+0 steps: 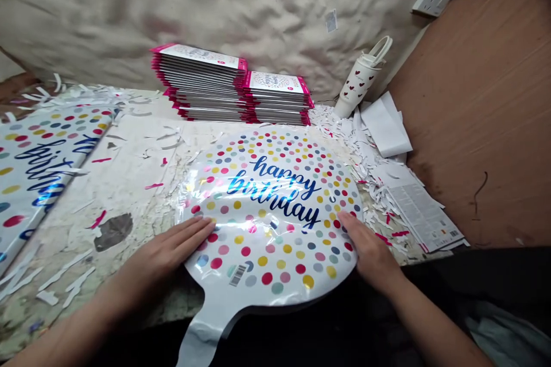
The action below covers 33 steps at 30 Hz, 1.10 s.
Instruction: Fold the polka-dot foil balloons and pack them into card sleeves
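A flat, round foil balloon (275,252) lies on the table in front of me, white with coloured dots and blue "happy birthday" lettering. Its tail hangs over the front edge, towards me. Whether more balloons lie beneath it, I cannot tell. My left hand (178,243) rests on the balloon's left edge with its fingers stretched out. On the opposite side, my right hand (372,252) lies against the right edge, fingers extended onto the dotted surface. Neither hand is wrapped round anything visible.
Stacked pink-edged packets (202,83) stand at the back, with a shorter stack (275,97) beside them. A white tumbler with hearts (359,83) leans right of them. More dotted balloon foil (21,166) lies left. Paper scraps (374,183) and printed sheets (422,212) cover the right side.
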Each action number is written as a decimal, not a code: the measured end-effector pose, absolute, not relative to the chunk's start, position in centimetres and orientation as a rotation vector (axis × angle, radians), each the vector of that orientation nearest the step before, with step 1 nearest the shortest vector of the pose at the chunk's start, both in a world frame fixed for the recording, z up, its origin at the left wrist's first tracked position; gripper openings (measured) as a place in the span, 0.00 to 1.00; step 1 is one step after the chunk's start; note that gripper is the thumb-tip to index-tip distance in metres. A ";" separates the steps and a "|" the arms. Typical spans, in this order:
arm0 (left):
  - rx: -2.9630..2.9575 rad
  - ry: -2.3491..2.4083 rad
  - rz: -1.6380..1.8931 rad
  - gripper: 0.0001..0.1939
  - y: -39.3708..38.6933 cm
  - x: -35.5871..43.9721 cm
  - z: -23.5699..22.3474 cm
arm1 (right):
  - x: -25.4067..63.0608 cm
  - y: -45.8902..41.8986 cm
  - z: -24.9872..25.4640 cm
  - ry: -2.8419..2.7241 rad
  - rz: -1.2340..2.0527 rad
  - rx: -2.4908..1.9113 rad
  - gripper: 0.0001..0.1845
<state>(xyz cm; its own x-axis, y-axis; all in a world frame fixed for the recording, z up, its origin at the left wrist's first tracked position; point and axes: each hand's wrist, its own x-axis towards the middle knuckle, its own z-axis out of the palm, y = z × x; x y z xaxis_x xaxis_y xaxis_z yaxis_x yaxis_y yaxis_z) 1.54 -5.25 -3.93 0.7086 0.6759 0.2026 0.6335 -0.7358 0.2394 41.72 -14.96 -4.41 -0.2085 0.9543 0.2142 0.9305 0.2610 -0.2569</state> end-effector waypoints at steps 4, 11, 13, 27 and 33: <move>2.790 0.959 0.346 0.25 -4.1 1.7 -3.3 | 42.6 -12.7 -1.6 -2.518 0.439 -1.626 0.41; 2.790 0.879 0.245 0.29 -4.7 2.9 -3.6 | 43.4 -7.6 1.1 -2.415 0.707 -1.918 0.33; 2.731 0.889 0.234 0.30 -4.7 2.9 -3.5 | 44.6 -8.0 1.7 -2.296 0.533 -2.205 0.29; 2.764 0.883 0.140 0.33 -4.3 2.5 -3.4 | 40.7 -9.5 0.9 -2.351 1.091 -1.390 0.32; 2.784 0.850 0.044 0.37 -4.1 1.9 -4.3 | 42.0 -11.3 2.5 -2.492 1.330 -1.500 0.26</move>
